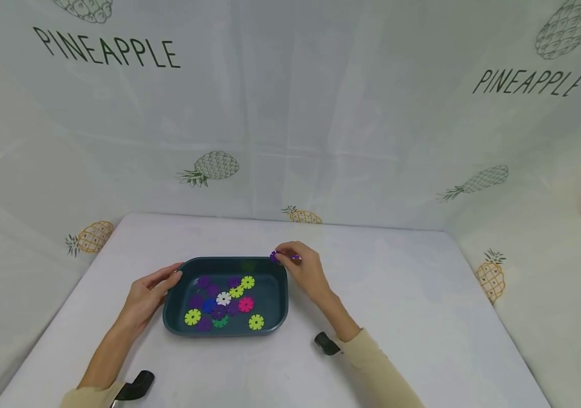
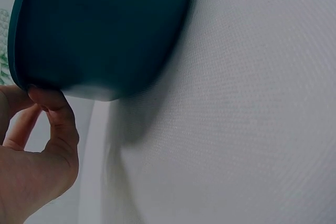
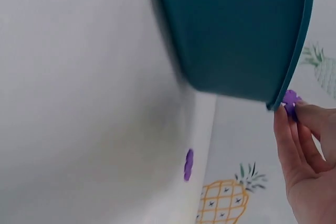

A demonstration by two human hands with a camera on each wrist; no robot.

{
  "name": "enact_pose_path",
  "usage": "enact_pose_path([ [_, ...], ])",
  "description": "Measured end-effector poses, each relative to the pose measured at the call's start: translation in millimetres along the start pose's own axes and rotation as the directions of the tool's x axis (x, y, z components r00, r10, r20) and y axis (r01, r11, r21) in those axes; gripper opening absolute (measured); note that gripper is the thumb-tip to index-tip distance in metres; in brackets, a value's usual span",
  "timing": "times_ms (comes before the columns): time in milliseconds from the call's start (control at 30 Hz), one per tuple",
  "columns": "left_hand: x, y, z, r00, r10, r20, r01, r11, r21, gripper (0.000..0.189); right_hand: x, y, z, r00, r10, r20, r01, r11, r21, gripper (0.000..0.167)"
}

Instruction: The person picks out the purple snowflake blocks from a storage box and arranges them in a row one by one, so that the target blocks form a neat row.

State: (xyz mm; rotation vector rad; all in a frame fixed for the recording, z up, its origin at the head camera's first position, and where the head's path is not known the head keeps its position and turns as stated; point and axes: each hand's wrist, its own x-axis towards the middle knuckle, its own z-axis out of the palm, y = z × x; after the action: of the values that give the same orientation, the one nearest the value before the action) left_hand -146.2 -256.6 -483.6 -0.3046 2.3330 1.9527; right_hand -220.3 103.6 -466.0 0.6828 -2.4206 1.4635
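A dark teal tray (image 1: 225,334) stands on the white table. In it lie several notched, flower-like plastic discs: yellow, white, blue, green, pink and many purple, such as a pink disc (image 1: 246,305) and a white disc (image 1: 223,298). My left hand (image 1: 142,297) grips the tray's far left corner, thumb and fingers at the rim, as the left wrist view also shows. At the far right corner my right hand (image 1: 304,271) pinches a purple disc (image 3: 290,100) between thumb and fingers, right at the rim. Another purple disc (image 3: 188,165) lies on the table outside the tray, near that hand.
A white cloth covers the table (image 1: 397,306). Behind it and at both sides hangs a pale curtain (image 1: 321,113) printed with pineapples and lettering. Black camera mounts (image 1: 327,343) stick out from both wrists above the table.
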Motion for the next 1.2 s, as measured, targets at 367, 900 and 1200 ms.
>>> enact_pose_path([
  [367, 0.7, 0.9, 0.3, 1.0, -0.009, -0.006, 0.009, 1.0, -0.02, 0.066, 3.7, 27, -21, 0.985, 0.158, -0.073, -0.157, 0.987, 0.025, 0.011],
  [900, 0.3, 2.8, 1.3, 1.0, -0.024, -0.011, 0.024, 1.0, -0.001, 0.068, 2.2, 56, -33, 0.94, 0.334, -0.072, -0.34, 0.936, -0.093, 0.011],
  [1200, 0.2, 1.7, 0.9, 1.0, -0.017, -0.014, 0.017, 1.0, -0.003, 0.068, 3.7, 66, -32, 0.933, 0.355, -0.057, -0.359, 0.924, -0.132, 0.008],
])
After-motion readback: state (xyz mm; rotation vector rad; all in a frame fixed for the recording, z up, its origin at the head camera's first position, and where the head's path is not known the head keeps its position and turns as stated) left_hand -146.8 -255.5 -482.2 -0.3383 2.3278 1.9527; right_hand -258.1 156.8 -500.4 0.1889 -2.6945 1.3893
